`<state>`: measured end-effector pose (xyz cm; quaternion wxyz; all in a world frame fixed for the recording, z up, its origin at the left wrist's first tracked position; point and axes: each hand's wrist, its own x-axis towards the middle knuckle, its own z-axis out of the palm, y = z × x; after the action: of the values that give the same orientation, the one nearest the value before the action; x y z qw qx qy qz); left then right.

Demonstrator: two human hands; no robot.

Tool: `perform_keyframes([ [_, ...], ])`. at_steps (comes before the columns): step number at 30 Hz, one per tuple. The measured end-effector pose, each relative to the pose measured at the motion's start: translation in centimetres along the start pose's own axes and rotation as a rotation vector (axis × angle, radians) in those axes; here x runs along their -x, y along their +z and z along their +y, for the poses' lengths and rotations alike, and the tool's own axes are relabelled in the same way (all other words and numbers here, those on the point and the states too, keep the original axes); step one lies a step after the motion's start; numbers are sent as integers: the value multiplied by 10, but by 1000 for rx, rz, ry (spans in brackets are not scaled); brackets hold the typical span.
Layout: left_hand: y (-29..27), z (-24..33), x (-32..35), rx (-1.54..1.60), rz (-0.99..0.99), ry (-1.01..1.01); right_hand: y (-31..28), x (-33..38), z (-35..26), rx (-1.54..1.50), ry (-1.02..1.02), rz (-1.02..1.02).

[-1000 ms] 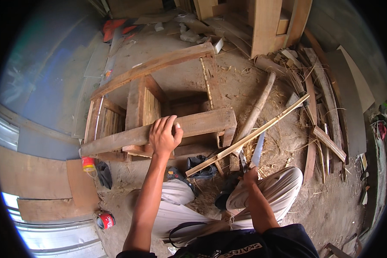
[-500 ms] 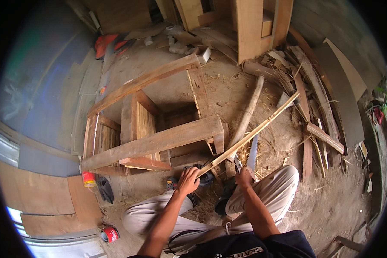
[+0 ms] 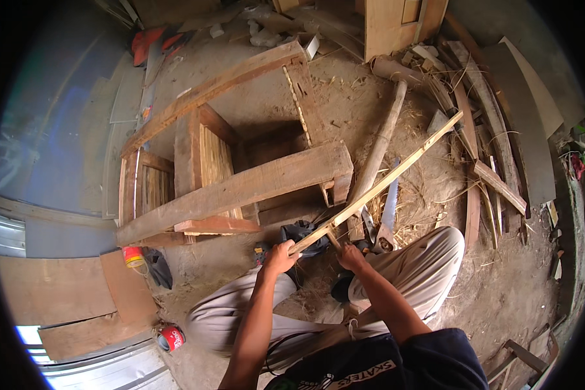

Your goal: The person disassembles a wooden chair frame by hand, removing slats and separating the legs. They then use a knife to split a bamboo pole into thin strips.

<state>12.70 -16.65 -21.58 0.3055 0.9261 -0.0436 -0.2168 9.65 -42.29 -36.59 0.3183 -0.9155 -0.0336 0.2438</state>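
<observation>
Bare dirt floor (image 3: 500, 305) strewn with straw and shavings. Resting directly on it: a rough wooden frame (image 3: 240, 188) of beams at centre left; a round pole (image 3: 380, 146) beside it; a handsaw (image 3: 389, 211) near the pole's lower end; loose planks (image 3: 494, 130) piled at right; a red can (image 3: 171, 338) at lower left

The near end of the long stick (image 3: 377, 188) hides inside the left hand (image 3: 281, 255). What the right hand (image 3: 350, 255) grips is too small to tell. The saw (image 3: 389, 211) handle is partly hidden behind a knee.
</observation>
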Motion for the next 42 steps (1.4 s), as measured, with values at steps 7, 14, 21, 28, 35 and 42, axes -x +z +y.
perform_keyframes([
  [7,-46,47,53,148,-14,-44,17,-16,1,35,48,502],
  [14,-65,91,101,566,54,-79,-39,0,57,59,662,679],
  [21,-87,126,93,918,422,-63,-44,25,63,-36,612,353],
  [28,-83,165,78,1305,406,178,-50,38,70,-160,537,524],
  [35,-92,203,38,1139,257,331,-93,43,50,-676,502,1036],
  [42,-71,196,13,1163,133,290,-106,113,64,-303,356,1239],
])
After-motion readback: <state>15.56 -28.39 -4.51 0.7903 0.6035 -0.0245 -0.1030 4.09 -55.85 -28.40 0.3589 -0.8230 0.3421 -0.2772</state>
